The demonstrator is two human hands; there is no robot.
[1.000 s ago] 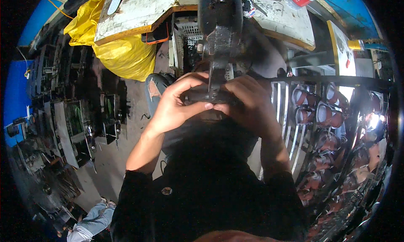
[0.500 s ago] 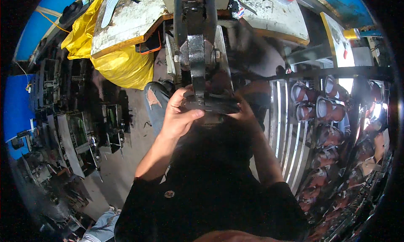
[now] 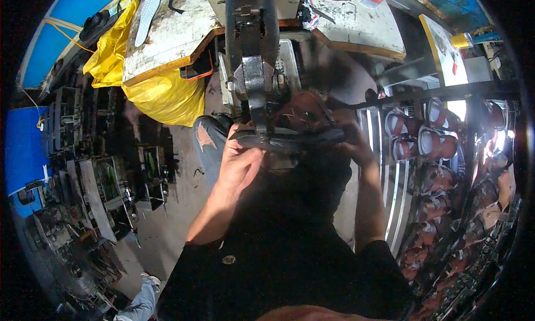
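Note:
A brown shoe (image 3: 304, 110) with a dark sole (image 3: 301, 141) lies crosswise under the black metal arm (image 3: 253, 70) of a machine, its sole edge toward me. The machine's narrow tip comes down against the shoe, toward its left end. My left hand (image 3: 241, 162) grips that left end, thumb in front and fingers behind. At the other end my right hand (image 3: 358, 145) is closed on the shoe, in deep shadow, so its fingers show only in part.
White-topped benches (image 3: 362, 28) flank the machine, with a pale insole (image 3: 148, 17) on the left one. A yellow sack (image 3: 170, 98) hangs below it. Racks of brown shoes (image 3: 437, 145) stand at right, metal equipment (image 3: 100, 192) at left. Another person's leg (image 3: 142, 298) shows at lower left.
My right hand has moved right, away from my left hand. The shoe has turned, so its long dark sole edge and brown upper now show more.

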